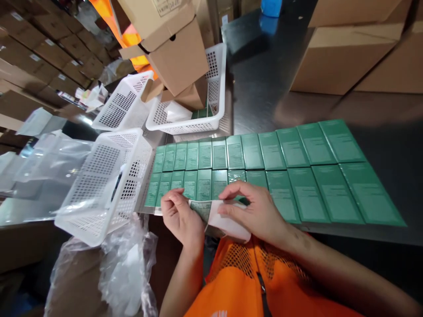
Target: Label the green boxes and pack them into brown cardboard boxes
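Centrally, left hand point(181, 216) and right hand point(256, 210) pinch a sleeved green box point(211, 215) at the table edge point(360, 233); boxes point(280, 174) lie beyond the fingertips; a basket point(201, 125) holds cartons point(175, 53).

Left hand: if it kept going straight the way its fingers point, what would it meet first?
Probably the near row of green boxes just beyond the left hand, which holds a label sheet; depth is hard to judge.

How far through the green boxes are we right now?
Done, apparently: two rows of green boxes laid flat on the dark table. In hand: the left hand and right hand hold a white label strip at the front row. I can't tell how many remain.
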Available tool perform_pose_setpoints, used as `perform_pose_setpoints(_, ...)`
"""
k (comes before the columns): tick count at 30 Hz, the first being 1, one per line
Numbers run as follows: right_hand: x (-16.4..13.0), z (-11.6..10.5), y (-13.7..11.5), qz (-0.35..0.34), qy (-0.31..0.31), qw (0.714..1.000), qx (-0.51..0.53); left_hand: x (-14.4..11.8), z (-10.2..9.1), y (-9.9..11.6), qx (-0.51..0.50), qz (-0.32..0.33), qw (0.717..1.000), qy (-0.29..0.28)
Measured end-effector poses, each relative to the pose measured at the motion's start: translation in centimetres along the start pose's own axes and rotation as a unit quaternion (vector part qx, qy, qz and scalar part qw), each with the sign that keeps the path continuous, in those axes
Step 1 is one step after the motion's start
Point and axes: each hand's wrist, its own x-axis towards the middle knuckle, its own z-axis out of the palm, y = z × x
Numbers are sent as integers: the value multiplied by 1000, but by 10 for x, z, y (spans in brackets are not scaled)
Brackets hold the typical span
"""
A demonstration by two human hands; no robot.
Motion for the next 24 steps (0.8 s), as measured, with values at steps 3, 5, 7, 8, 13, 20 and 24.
perform_pose_setpoints(3, -2, 3, -1, -132, 47, 979, -151, 0, 2, 2, -1, 4, 1000, 13)
perform_pose_setpoints(5, -4, 4, -2, -168, 31, 969, -176, 0, 4, 5, -8, 10, 1000, 22)
perform_pose_setpoints(7, -6, 5, -4, -158, 3, 974, -160, -1, 5, 7, -10, 14, 999, 30)
perform_pose_setpoints(8, -6, 5, -4, -145, -6, 978, -150, -1, 6, 7, -10, 14, 999, 32)
perform_pose_setpoints(13, -3, 2, -4, -9, -64, 996, -64, -3, 5, 5, -19, 10, 999, 25)
perform_pose_setpoints(20, 1, -12, -5, 118, -93, 985, 88, 18, -28, 0, -114, -104, 906, -394)
perform_pose_setpoints(24, 5, -18, -4, 71, -88, 992, 47, 28, -41, 8, -109, -228, 847, -467)
